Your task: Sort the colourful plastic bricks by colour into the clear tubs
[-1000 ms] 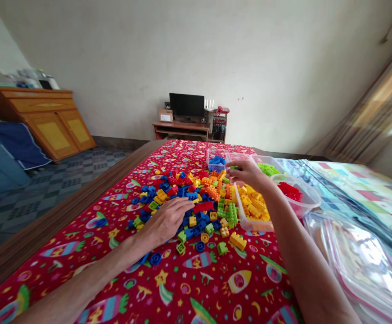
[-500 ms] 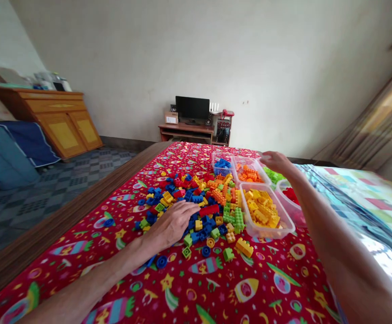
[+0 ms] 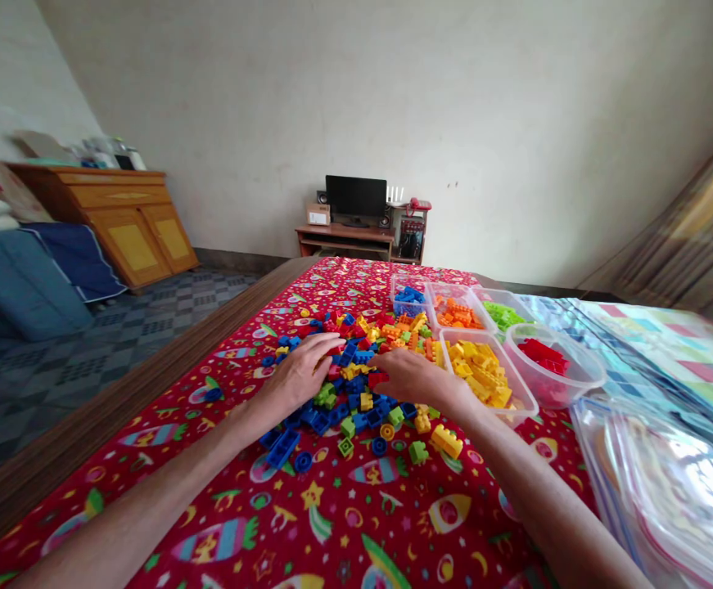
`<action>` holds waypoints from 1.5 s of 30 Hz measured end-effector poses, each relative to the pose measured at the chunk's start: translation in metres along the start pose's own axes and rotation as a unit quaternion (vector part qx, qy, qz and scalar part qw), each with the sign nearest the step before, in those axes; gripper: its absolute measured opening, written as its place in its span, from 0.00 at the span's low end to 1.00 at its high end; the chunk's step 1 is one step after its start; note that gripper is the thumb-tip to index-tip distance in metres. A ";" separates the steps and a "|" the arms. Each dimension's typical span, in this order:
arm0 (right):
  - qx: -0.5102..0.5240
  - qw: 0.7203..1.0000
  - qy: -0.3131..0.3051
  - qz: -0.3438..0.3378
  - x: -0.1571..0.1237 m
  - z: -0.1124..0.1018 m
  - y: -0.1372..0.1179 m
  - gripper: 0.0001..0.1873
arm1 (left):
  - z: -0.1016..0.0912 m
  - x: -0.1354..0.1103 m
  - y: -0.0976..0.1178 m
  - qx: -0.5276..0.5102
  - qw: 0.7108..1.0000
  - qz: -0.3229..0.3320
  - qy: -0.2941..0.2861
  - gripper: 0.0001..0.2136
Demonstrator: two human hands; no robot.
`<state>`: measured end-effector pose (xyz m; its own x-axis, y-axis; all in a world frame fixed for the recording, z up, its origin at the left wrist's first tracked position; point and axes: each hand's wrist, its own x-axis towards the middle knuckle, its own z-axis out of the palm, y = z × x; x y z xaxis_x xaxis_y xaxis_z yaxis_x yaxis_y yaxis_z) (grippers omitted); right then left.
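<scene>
My left hand (image 3: 304,370) is over the left part of a pile of mixed toy building bricks. Its fingers are stretched forward and apart from the thumb, close above blue and red bricks. My right hand (image 3: 414,376) reaches into the right part of the pile, palm down. Its fingers are spread beside a red brick (image 3: 376,379), which the hand partly covers; no brick shows in its grasp. Blue bricks (image 3: 319,421), green bricks (image 3: 325,397) and yellow bricks (image 3: 447,441) lie loose around both hands on the red patterned cloth (image 3: 307,532).
Clear tubs stand right of the pile, holding yellow bricks (image 3: 479,372), orange bricks (image 3: 456,312), blue bricks (image 3: 409,299), green bricks (image 3: 503,314) and red bricks (image 3: 543,357). Clear plastic lids (image 3: 669,483) are stacked at the right. A monitor (image 3: 356,199) stands on a far desk.
My right hand has come back from the green-brick tub to the pile. My left hand has shifted slightly left and farther away, uncovering green and blue bricks.
</scene>
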<state>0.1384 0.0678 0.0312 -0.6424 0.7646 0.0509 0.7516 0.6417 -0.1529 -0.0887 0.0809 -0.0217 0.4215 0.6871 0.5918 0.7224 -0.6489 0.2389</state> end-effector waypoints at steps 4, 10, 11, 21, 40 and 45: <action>-0.015 1.000 0.000 0.016 0.000 0.007 0.003 0.18 | 0.006 0.000 -0.009 0.001 0.998 -0.019 -0.060 0.19; -0.001 0.997 0.065 0.035 0.008 0.011 0.020 0.24 | 0.008 0.022 -0.014 0.027 0.991 -0.045 -0.122 0.22; 0.000 0.996 0.074 0.040 0.009 0.011 0.022 0.25 | 0.009 0.028 -0.015 0.029 0.990 -0.046 -0.127 0.21; 0.017 0.995 0.078 0.059 0.006 0.003 0.027 0.16 | 0.027 0.053 -0.015 0.006 0.988 0.033 -0.151 0.06; -0.019 0.996 0.077 -0.037 0.001 0.013 0.019 0.21 | -0.010 0.054 -0.010 0.013 0.988 -0.063 -0.141 0.13; 0.023 0.993 0.090 -0.068 0.009 0.028 0.023 0.21 | -0.014 0.051 -0.002 0.095 0.987 -0.007 -0.127 0.21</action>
<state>0.1456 0.0880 0.0002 -0.6981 0.6715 0.2486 0.6486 0.7401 -0.1779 -0.0765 0.1121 0.0189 0.5181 0.7708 0.3707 0.8083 -0.5829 0.0825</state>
